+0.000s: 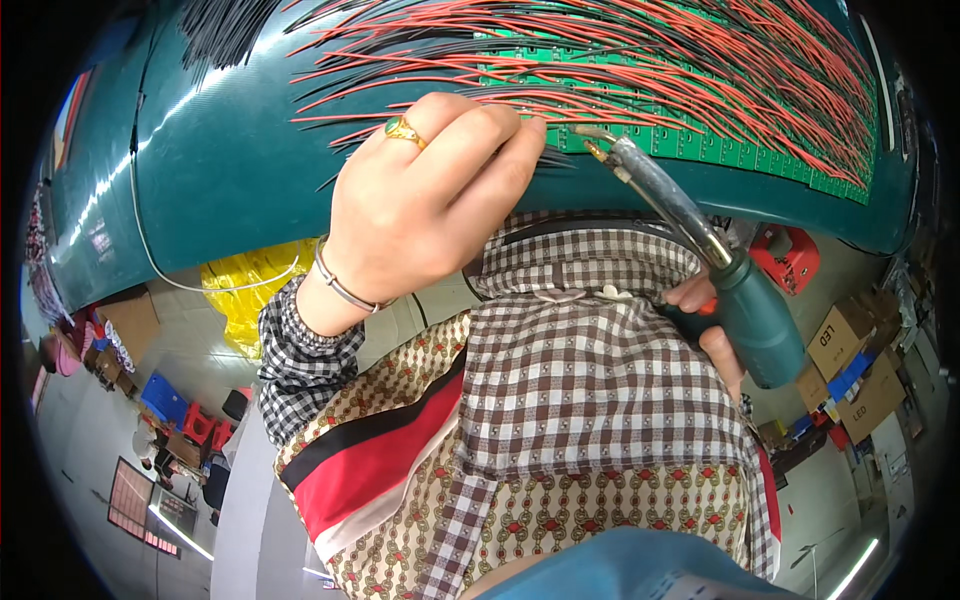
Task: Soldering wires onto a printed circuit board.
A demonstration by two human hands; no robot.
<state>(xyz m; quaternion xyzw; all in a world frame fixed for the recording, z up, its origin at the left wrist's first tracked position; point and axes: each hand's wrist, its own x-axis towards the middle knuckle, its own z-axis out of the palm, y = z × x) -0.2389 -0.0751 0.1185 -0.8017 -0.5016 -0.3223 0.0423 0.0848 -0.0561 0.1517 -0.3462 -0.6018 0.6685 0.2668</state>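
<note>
My left hand (430, 190), with a ring and a bracelet, is closed in a pinch at the near edge of a green circuit board panel (690, 145). Thin red and black wires (640, 85) cover much of the panel, and some pass under my fingers; the pinched wire itself is mostly hidden. A soldering iron (765, 320) with a green handle and metal barrel is gripped in my right hand (722, 358), which the handle partly hides. The iron's tip lies beside my left fingertips, over the board's near edge; whether it touches a joint I cannot tell.
A bundle of black wires (225, 30) lies on the green mat (230, 160) at the far left. A thin cable (138, 200) hangs over the mat's left side. Below are a yellow plastic bag (240, 310), a red stool (790, 258) and cardboard boxes (840, 340).
</note>
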